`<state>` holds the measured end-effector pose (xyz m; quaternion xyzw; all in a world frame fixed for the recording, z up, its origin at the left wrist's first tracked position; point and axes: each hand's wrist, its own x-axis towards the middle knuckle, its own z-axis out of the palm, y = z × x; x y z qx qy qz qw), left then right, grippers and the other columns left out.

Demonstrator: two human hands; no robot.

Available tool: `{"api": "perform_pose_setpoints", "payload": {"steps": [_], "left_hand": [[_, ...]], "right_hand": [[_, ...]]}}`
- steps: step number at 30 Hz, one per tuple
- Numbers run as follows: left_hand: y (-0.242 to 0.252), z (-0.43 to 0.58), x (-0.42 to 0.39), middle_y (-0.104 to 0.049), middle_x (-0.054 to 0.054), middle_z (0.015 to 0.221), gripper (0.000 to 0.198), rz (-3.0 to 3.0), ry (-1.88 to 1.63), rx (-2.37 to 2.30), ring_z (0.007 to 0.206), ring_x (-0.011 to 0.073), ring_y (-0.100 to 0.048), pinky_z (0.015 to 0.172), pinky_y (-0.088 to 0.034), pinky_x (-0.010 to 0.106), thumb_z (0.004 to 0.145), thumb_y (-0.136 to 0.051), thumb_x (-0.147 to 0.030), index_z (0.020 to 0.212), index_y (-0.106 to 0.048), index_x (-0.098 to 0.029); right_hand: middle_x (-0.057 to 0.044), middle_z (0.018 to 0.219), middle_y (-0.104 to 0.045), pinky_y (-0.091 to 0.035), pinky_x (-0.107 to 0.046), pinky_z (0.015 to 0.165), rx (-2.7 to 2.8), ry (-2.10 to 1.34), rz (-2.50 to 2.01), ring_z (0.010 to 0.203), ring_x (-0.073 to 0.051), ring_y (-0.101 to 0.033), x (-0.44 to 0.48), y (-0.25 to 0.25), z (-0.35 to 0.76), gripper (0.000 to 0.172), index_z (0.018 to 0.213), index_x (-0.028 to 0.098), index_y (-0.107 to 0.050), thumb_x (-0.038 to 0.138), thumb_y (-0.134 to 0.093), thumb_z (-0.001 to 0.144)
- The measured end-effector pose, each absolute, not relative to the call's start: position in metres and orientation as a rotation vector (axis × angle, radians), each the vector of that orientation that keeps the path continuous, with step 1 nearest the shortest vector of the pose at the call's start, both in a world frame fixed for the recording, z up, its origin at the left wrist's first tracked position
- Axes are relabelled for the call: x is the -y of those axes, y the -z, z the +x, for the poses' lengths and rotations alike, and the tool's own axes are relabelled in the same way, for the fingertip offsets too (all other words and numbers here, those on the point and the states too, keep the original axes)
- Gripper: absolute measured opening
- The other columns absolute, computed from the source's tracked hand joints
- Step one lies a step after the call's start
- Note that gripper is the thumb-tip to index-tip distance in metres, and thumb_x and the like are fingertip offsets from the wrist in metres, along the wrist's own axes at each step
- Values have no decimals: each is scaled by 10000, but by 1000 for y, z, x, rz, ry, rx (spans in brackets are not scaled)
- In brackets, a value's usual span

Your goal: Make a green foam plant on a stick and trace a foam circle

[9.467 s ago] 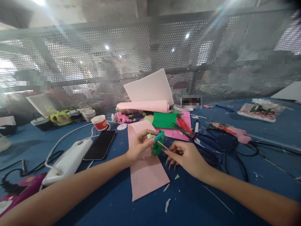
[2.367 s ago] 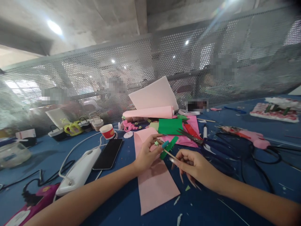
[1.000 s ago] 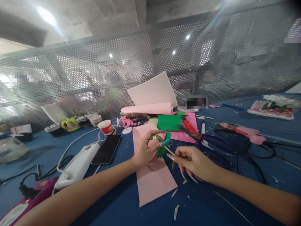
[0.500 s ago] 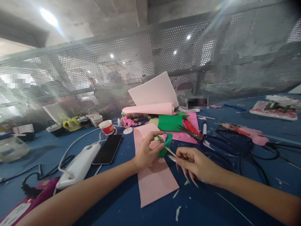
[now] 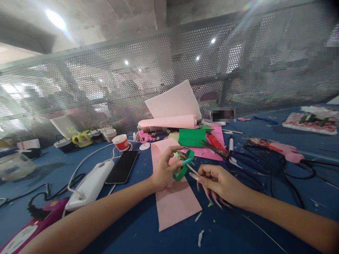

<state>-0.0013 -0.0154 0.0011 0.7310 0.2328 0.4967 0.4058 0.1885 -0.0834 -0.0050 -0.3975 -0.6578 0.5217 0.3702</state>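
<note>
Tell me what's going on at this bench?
A person is doing paper craft with bare hands over a blue table. The left hand pinches a green strip, curled into a loop, against a thin wooden stick. The right hand holds the stick's lower end. A pink sheet lies beneath both hands. Scissors, a phone and a paper cup lie untouched nearby.

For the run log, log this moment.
left hand: holds green strip | right hand: holds wooden stick | beneath: pink sheet
</note>
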Motion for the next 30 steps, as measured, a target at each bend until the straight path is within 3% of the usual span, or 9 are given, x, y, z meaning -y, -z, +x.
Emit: {"api": "perform_pose_setpoints", "payload": {"steps": [8, 17, 30], "left_hand": [[-1, 4, 16, -656, 48, 929, 456, 1627, -1174, -508, 938, 179, -614, 785, -508, 290, 689, -771, -230, 1105, -588, -203], [-1, 2, 15, -663, 50, 912, 447, 1623, -1189, -450, 924, 171, -617, 822, -502, 313, 693, -770, -222, 1108, -606, -191], [-4, 3, 17, -640, 19, 789, 409, 1592, -1240, -497, 754, 118, -604, 693, -498, 247, 624, -818, -247, 1000, -669, -188]], "right_hand": [[63, 494, -509, -362, -153, 272, 1601, -1356, -1032, 282, -48, -452, 82, 7, 187, 345, 720, 191, -481, 501, -600, 812], [65, 504, -515, -357, -139, 272, 1588, -1378, -1060, 283, -41, -449, 82, 6, 188, 307, 729, 190, -477, 458, -588, 828], [58, 495, -506, -326, -139, 308, 1675, -1353, -1045, 321, -34, -439, 82, 5, 189, 369, 688, 185, -467, 504, -605, 813]]}}
